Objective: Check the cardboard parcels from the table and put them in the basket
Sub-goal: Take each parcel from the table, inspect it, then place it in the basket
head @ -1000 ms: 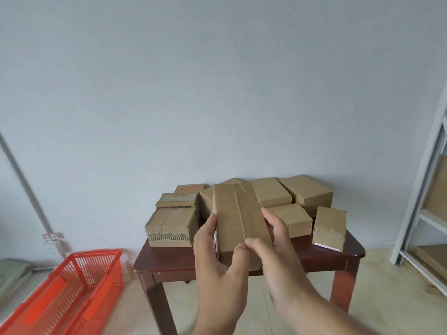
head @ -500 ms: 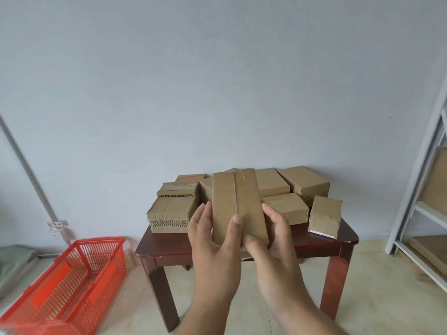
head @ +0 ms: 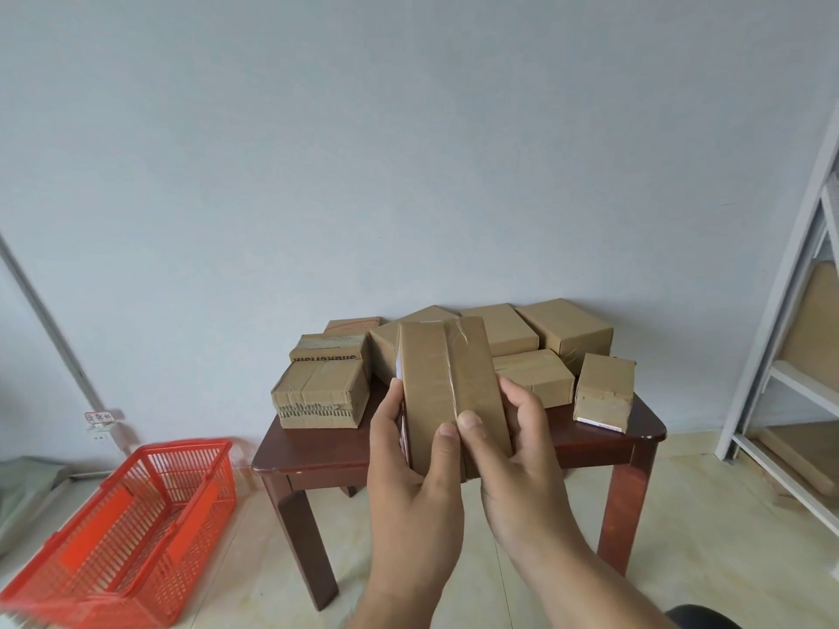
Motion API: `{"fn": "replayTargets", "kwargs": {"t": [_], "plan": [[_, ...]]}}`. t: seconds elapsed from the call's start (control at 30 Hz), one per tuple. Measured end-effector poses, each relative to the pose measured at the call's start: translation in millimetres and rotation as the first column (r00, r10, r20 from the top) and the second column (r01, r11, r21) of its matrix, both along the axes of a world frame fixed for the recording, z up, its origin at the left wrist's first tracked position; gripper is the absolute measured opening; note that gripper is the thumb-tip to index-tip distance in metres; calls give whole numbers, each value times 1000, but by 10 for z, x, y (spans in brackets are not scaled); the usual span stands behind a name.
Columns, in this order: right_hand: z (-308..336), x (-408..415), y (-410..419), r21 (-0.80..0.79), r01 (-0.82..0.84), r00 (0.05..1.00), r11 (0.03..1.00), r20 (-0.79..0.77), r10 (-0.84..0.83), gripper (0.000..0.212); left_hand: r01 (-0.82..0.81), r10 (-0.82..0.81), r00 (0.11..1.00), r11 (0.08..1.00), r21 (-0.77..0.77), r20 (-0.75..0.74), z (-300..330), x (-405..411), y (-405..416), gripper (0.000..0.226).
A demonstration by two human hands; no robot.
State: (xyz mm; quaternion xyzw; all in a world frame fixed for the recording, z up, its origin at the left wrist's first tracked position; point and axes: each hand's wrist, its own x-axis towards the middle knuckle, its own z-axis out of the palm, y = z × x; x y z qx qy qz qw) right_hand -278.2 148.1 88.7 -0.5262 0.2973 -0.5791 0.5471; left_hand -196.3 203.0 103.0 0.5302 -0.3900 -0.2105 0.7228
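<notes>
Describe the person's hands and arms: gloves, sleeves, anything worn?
Both are bare: no gloves, rings, watch or sleeves on the left hand or right hand, and the forearms are uncovered to the frame's bottom edge. Fingernails are short and unpainted. No markings show.

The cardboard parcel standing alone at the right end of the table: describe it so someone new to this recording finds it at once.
Start at the dark brown wooden table against the pale wall. Near its right front corner, a small brown cardboard parcel stands apart from the cluster of other parcels. Unlike its flat-lying neighbours, it rests propped at a tilt, with a white label edge showing along its bottom.
</notes>
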Motion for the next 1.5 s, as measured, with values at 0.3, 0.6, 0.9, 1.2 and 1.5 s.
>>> {"fn": "replayTargets", "kwargs": {"t": [0.3, 0.6, 0.9, 1.2, 1.5], "plan": [[0, -20, 62, 5, -56, 998, 998, 32, 56, 48, -18, 14, 998, 997, -80, -57, 21, -8, -20, 42], [-22, -12, 68, -11, 14, 1000, 1000, -28, -15, 58, -33, 31, 999, 997, -71, -24, -63, -12, 8, 56], [-57, -18, 53, -5, 29, 998, 1000, -63, -29, 46, -79, 78, 997, 995, -54, -20, -15, 16, 65, 47], [-26, -45, 51, 28, 39, 991, 999, -130, -35, 34, -93, 89, 994, 995, -44, -68, -98, 44, 47, 37], [11, -63, -2, -37, 52, 983, 998, -174, -58, 43, 18, -20, 999, 998, -55, -39, -71, 34, 77, 44]]}}
